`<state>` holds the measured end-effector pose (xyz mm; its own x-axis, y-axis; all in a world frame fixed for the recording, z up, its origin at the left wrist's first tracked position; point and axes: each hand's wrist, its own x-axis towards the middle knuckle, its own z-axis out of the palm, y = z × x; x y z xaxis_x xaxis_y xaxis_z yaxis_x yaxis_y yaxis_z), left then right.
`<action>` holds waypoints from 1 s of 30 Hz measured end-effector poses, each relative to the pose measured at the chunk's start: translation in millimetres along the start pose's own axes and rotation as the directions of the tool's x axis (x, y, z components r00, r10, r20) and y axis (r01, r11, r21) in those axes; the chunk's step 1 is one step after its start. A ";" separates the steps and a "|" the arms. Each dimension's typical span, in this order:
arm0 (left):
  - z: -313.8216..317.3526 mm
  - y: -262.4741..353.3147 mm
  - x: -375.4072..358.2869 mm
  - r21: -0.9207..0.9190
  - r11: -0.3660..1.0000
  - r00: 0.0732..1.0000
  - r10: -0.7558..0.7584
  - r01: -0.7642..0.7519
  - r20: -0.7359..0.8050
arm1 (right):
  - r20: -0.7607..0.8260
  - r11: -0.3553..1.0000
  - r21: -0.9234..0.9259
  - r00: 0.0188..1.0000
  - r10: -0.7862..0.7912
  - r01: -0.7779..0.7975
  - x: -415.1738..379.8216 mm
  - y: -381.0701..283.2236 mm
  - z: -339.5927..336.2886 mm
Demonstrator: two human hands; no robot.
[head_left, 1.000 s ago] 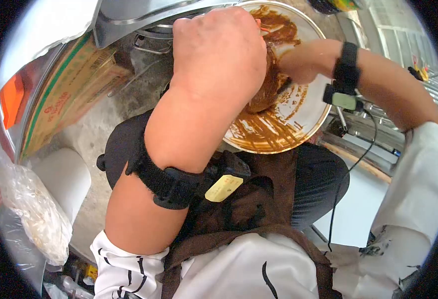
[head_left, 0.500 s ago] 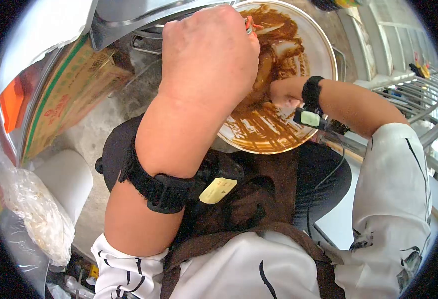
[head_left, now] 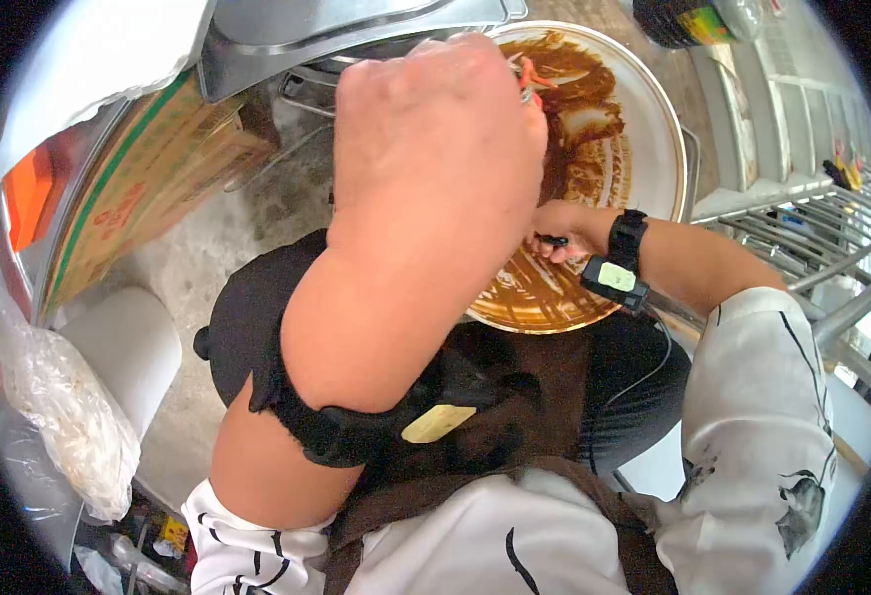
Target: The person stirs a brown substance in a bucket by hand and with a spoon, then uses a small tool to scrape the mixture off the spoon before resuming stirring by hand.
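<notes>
My left hand [head_left: 435, 129] is raised over the left side of a large white bowl [head_left: 654, 159] and closed in a fist, its back toward me. A small red-orange and metal piece [head_left: 529, 81] pokes out past its fingers; the rest is hidden. Low in the bowl's right half, my right hand [head_left: 566, 234] has its fingers curled round a thin black handle [head_left: 553, 240]. Whatever that handle leads to is out of sight behind my left forearm. Thick brown sauce [head_left: 584, 79] is smeared across the bowl's inside.
A cardboard box [head_left: 148, 188] stands on the left, near a white cylinder [head_left: 128, 357] and a clear plastic bag [head_left: 59, 387]. Metal trays [head_left: 307, 40] lie at the top. A metal rack [head_left: 812, 238] is on the right, and a dark bottle [head_left: 684, 20] stands beyond the bowl.
My left hand has shifted slightly right and down in view. My right hand has come up out of the sauce, and the black handle now shows in it. The whole view has shifted a little.
</notes>
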<state>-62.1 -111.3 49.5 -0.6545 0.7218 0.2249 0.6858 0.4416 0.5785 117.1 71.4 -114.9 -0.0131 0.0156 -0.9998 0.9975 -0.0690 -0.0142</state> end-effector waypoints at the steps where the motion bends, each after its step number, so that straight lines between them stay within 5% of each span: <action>1: 0.9 0.5 0.1 0.006 1.000 0.999 -0.019 0.019 -0.033 | -0.004 1.000 -0.001 1.000 -0.002 0.002 -5.6 -3.3 1.1; 3: -1.6 0.5 -1.1 0.009 1.000 0.999 -0.029 0.029 -0.029 | -0.066 0.998 0.001 0.996 0.067 -0.067 -20.3 -8.5 4.2; 5: -0.9 2.7 -1.5 0.013 0.999 0.999 -0.034 0.034 -0.014 | 0.033 0.991 0.118 0.997 0.065 -0.068 24.3 19.5 -9.5; 7: -0.9 2.9 0.2 0.016 0.999 0.999 -0.044 0.044 -0.002 | 0.095 0.984 0.137 0.987 -0.126 0.112 57.8 46.8 -20.7; 8: 0.2 2.5 1.5 0.025 0.999 0.999 -0.040 0.041 -0.010 | 0.100 0.961 0.243 0.989 0.111 -0.133 27.3 12.1 -9.4; 12: 2.0 2.9 4.9 -0.019 0.999 0.999 -0.031 0.030 -0.035 | 0.054 0.894 0.447 0.997 -0.048 0.019 78.4 46.1 -24.0; 13: 0.8 2.7 4.9 -0.048 0.998 0.999 -0.037 0.036 -0.027 | 0.480 0.689 0.645 0.877 -0.030 -0.330 114.5 66.7 -43.8; 14: 0.2 1.6 4.9 -0.049 0.998 0.999 -0.044 0.043 -0.029 | 0.789 0.417 0.598 0.593 -0.160 -0.684 136.5 76.9 -55.2; 15: -0.5 -0.1 5.4 -0.050 0.998 0.999 -0.036 0.035 -0.035 | 0.829 0.531 0.544 0.515 -0.219 -0.650 140.6 77.7 -54.5; 17: -2.6 -1.4 4.5 -0.053 0.998 0.999 -0.029 0.027 -0.039 | 0.340 0.773 0.576 0.938 0.068 -0.265 71.4 38.3 -26.6; 21: -3.1 -0.8 3.1 -0.075 0.997 0.999 -0.036 0.034 -0.022 | 0.254 0.794 0.592 0.967 -0.020 -0.139 31.6 12.5 0.5; 23: -2.7 -2.4 3.8 -0.079 0.997 0.998 -0.029 0.024 -0.059 | -0.056 0.803 0.596 0.996 0.063 -0.017 -8.1 -10.8 27.1; 28: -1.1 -2.3 2.3 -0.089 0.996 0.995 -0.017 0.008 -0.099 | -0.117 0.689 0.722 0.992 0.044 0.055 21.1 9.5 17.7; 30: -0.2 0.0 2.3 -0.108 0.994 0.997 -0.023 0.014 -0.080 | 0.026 0.826 0.495 0.945 -0.325 0.270 42.9 36.8 -7.6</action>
<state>-63.6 -109.8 50.1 -0.6933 0.6665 0.2740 0.6382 0.3915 0.6629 153.8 77.2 -158.3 -0.3386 0.0111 -0.9409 0.7858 -0.5467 -0.2893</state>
